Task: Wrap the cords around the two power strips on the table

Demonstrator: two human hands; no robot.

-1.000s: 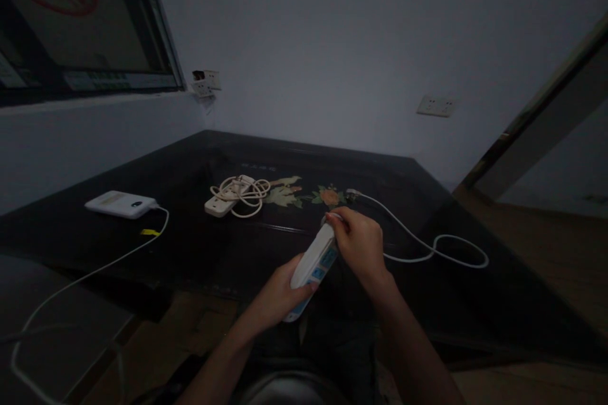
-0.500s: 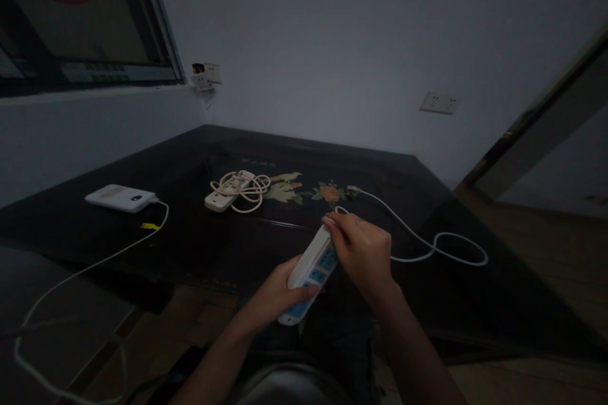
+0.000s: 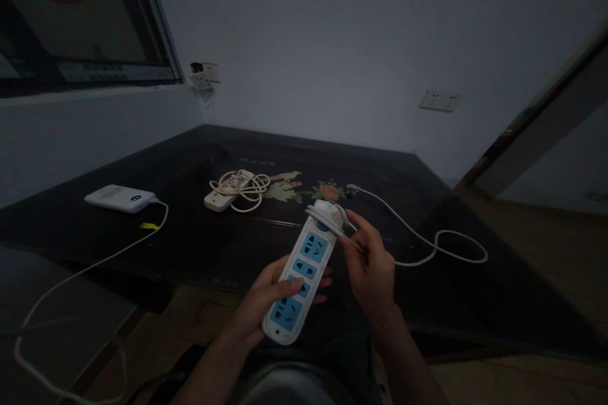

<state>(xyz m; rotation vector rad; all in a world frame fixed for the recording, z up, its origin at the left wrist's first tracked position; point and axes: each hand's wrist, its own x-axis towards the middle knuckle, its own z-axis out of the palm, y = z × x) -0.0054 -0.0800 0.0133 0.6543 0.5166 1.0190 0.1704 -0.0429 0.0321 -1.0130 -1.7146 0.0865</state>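
Two hands hold a white power strip over the near edge of a dark table.

The left hand (image 3: pixel 266 304) grips the near end of the power strip (image 3: pixel 300 272) from below, thumb laid across its face of blue sockets, fingers curled round the underside. The right hand (image 3: pixel 373 266) pinches the strip's white cord (image 3: pixel 427 247) at the far end of the strip, fingers closed narrowly on it; the cord runs off to the right over the table (image 3: pixel 199 247) in a loose loop. Further back on the table lies a second power strip (image 3: pixel 223 197) with its cord coiled on top, next to a painted flower pattern (image 3: pixel 327 192). Well to the left lies a flat white device (image 3: pixel 120 198) with a cable (image 3: pixel 95 266) plugged into it. Two wall sockets (image 3: pixel 439 100) sit on the walls behind.
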